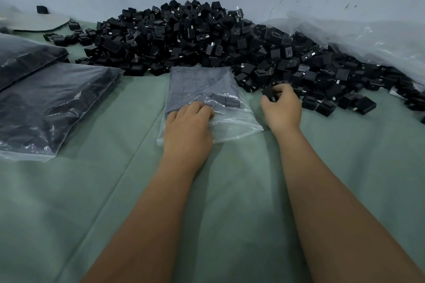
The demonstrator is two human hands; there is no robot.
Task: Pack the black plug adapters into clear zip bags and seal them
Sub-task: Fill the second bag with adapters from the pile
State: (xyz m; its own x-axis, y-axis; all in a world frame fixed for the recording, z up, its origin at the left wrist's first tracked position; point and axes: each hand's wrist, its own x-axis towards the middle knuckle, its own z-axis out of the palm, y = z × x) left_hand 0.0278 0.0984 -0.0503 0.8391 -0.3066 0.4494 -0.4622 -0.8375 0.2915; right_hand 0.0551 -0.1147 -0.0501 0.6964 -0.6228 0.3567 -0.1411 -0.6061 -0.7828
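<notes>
A big heap of black plug adapters lies against the wall on the green cloth. In front of it rests a clear zip bag, mostly filled with rows of adapters, its open end toward me. My left hand holds the bag's open edge, fingers curled into the plastic. To the right, my right hand grips one black adapter at the near edge of the heap.
Two filled clear bags lie at the left. A crumpled sheet of clear plastic covers the heap's right side. A grey disc sits at the far left. Green cloth spreads under my forearms.
</notes>
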